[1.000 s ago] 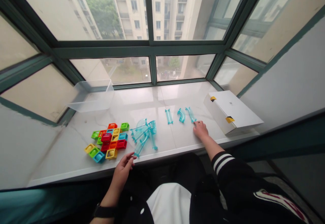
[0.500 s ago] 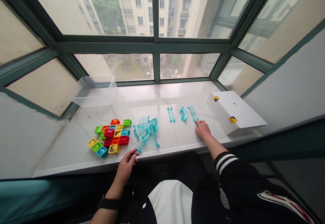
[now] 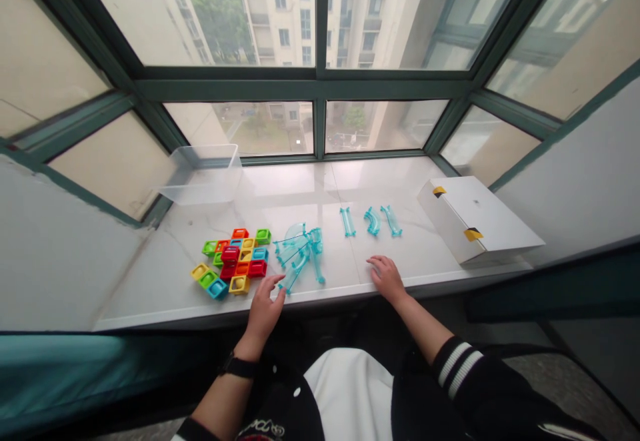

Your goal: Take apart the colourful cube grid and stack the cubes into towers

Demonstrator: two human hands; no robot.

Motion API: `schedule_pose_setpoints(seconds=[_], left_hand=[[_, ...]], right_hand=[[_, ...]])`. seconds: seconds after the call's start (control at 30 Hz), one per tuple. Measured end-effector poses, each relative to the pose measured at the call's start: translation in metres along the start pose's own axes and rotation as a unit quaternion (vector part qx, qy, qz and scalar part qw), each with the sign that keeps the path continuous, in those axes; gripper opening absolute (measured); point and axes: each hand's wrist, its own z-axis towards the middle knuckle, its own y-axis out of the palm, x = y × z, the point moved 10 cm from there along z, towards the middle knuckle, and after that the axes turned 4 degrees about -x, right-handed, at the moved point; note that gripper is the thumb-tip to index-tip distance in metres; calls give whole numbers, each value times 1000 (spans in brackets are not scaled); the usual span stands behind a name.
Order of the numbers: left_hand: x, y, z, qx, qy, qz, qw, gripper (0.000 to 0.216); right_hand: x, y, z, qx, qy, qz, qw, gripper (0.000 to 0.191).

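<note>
My left hand [image 3: 267, 304] is at the front edge of the sill with thumb and fingers apart. Its fingertips come close to the near end of a heap of clear blue toy track pieces [image 3: 299, 264]; whether they touch I cannot tell. My right hand [image 3: 388, 279] rests low over the sill, fingers stretched and holding nothing. Beyond it three track pieces lie apart in a row: a straight one [image 3: 347, 222], a curved one [image 3: 372, 221] and a longer one with a slight bend [image 3: 391, 221]. Left of the heap sits a cluster of colourful cube blocks [image 3: 239, 285].
A clear plastic bin [image 3: 205, 194] stands at the back left by the window. On the right is a white box [image 3: 483, 217] with yellow-and-black tabs. Window frames [image 3: 295, 89] rise behind the marble-look sill [image 3: 295, 191].
My right hand has let go of the bent track piece and drawn back toward me and to the left. The left hand has moved slightly up, nearer the heap. The camera view has shifted a little.
</note>
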Motion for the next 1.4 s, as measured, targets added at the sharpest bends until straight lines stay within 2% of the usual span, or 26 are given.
schedule_pose_setpoints(seconds=[0.1, 0.23, 0.33, 0.47, 0.57, 0.73, 0.93, 1.13, 1.23, 1.4], left_hand=[[14, 14, 9, -17, 53, 41, 998, 33], [23, 34, 18, -22, 89, 93, 991, 36], [26, 45, 27, -14, 101, 135, 986, 39], [33, 55, 35, -7, 115, 171, 978, 39], [38, 64, 33, -23, 134, 174, 975, 39], [35, 74, 25, -50, 131, 151, 978, 41], [25, 83, 21, -79, 123, 143, 979, 43], [20, 86, 22, -88, 109, 165, 976, 50], [18, 87, 23, -91, 102, 180, 974, 53], [18, 88, 23, -94, 96, 192, 972, 54]], right_hand=[[-55, 16, 8, -59, -73, 86, 992, 36], [-111, 39, 17, -128, -106, 132, 977, 38], [-140, 56, 19, -150, -126, 113, 974, 50], [-161, 77, 17, -159, -166, 57, 972, 58], [-162, 86, 17, -164, -178, 43, 969, 52], [-152, 80, 19, -163, -159, 77, 971, 48], [-153, 60, 17, -129, -166, 100, 973, 42], [-143, 31, 20, -68, -95, 227, 967, 32], [-124, 27, 19, -70, -16, 330, 941, 24], [-94, 25, 7, -86, 113, 470, 871, 26]])
